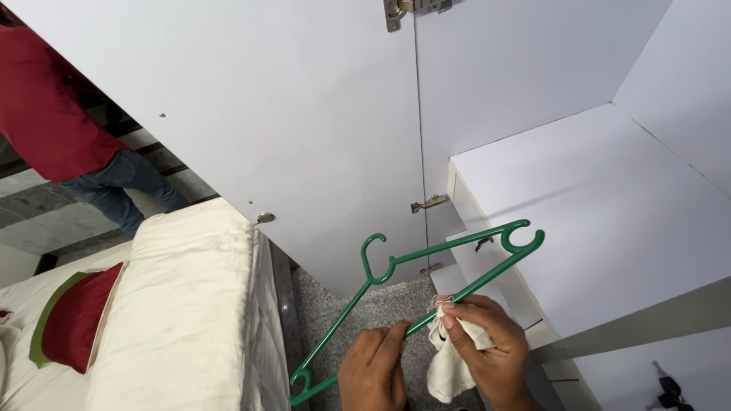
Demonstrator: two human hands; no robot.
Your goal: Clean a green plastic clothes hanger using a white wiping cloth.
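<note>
I see the green hanger (426, 293) running lower-left to upper-right, hook (375, 259) pointing up. Left hand (373, 369) pinches its bar; right hand (487, 346) grips a white cloth (449, 365) against it. Frame edge cuts both wrists.

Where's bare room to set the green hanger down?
The white wardrobe shelf, bordered by the open door and side wall, shows bare. The cream bed is bare between its red cushion and near edge. The grey floor strip is narrow, crowded by both hands and the green plastic hanger.
</note>
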